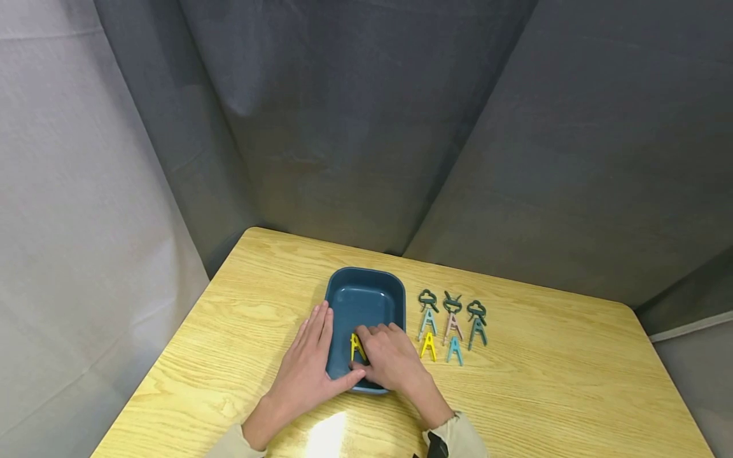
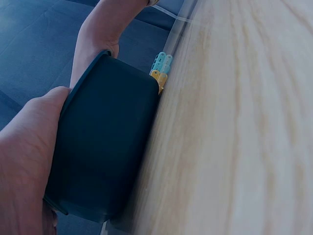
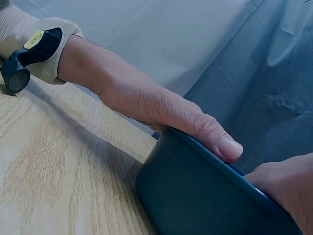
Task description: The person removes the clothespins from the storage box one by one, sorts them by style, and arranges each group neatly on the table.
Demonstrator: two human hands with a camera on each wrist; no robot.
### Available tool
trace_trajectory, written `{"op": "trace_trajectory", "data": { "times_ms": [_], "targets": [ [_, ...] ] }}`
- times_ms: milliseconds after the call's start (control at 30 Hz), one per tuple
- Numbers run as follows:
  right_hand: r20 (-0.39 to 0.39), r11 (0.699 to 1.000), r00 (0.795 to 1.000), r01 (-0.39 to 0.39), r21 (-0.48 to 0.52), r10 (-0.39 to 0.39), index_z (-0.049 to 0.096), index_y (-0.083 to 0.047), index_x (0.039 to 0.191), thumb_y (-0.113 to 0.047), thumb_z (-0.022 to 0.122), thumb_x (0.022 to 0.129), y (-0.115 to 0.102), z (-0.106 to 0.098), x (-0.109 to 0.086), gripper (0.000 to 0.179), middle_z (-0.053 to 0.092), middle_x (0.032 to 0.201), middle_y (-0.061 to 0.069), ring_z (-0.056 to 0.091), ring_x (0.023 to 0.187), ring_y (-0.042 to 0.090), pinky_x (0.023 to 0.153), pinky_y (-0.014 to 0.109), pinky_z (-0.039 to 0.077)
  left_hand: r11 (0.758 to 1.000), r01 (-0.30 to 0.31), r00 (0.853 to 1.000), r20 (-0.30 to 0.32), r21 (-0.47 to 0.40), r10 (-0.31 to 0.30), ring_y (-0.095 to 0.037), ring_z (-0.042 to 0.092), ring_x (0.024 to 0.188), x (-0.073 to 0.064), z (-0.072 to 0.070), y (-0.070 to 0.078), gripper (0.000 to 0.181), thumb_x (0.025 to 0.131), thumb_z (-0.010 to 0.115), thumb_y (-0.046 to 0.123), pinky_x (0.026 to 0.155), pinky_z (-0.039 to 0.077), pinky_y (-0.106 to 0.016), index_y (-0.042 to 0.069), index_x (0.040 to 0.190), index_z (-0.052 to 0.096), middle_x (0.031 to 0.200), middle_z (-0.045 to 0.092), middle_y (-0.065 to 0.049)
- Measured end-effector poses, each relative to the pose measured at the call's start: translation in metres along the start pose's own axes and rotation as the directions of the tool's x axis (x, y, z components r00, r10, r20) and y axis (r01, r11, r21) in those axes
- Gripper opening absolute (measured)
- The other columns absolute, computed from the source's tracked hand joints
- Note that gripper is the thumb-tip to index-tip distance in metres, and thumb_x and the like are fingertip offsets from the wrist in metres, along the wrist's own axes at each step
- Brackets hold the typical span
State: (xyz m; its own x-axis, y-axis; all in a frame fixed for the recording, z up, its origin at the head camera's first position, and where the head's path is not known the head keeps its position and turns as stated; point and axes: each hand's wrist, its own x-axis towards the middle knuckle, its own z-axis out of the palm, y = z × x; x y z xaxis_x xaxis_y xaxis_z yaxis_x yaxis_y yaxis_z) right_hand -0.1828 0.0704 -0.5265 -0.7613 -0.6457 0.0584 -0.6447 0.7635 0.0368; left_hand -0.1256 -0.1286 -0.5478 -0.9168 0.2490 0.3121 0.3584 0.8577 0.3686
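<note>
A dark blue tub (image 1: 363,299) stands on the wooden table in front of me. My left hand (image 1: 309,362) lies along its left side with straight fingers, the thumb reaching over the near rim. In the right wrist view the left thumb (image 3: 229,146) rests across the rim. My right hand (image 1: 392,356) reaches down into the tub, fingers bent. Between its thumb and forefinger it holds a yellow clothespin (image 1: 355,345) near the tub floor. The tub wall (image 2: 105,137) hides the right fingertips in both wrist views.
Right of the tub lie a second yellow clothespin (image 1: 428,346), a blue one (image 1: 455,349), a light blue one (image 1: 429,320), a pink one (image 1: 453,324) and a dark teal one (image 1: 478,331). Behind them are dark green clips (image 1: 476,310). Grey curtains (image 1: 366,127) hang beyond the table.
</note>
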Motion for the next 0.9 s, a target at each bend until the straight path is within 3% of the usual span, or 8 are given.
{"op": "trace_trajectory", "data": {
  "times_ms": [667, 900],
  "targets": [
    [-0.017, 1.000, 1.000, 0.006, 0.003, -0.006, 0.068, -0.012, 0.119, -0.058, 0.074, 0.089, 0.0002, -0.0005, 0.0002, 0.055, 0.070, 0.087, -0.002, 0.067, 0.083, 0.019, 0.072, 0.035, 0.050, 1.000, 0.005, 1.000, 0.010, 0.006, -0.005, -0.033, 0.016, 0.161, 0.0008, -0.0003, 0.0002, 0.123, 0.086, 0.051, 0.087, 0.127, 0.026, -0.050, -0.001, 0.166, 0.017, 0.175, 0.011, -0.016],
    [-0.025, 1.000, 1.000, 0.016, -0.001, -0.016, 0.069, -0.013, 0.118, -0.059, 0.075, 0.089, 0.0006, 0.0001, 0.0002, 0.055, 0.071, 0.089, -0.002, 0.067, 0.082, 0.019, 0.071, 0.035, 0.050, 1.000, 0.006, 1.000, 0.005, 0.007, -0.006, -0.033, 0.016, 0.161, 0.0008, -0.0002, 0.0002, 0.123, 0.086, 0.052, 0.087, 0.127, 0.025, -0.050, -0.001, 0.165, 0.019, 0.175, 0.012, -0.015]
  ]
}}
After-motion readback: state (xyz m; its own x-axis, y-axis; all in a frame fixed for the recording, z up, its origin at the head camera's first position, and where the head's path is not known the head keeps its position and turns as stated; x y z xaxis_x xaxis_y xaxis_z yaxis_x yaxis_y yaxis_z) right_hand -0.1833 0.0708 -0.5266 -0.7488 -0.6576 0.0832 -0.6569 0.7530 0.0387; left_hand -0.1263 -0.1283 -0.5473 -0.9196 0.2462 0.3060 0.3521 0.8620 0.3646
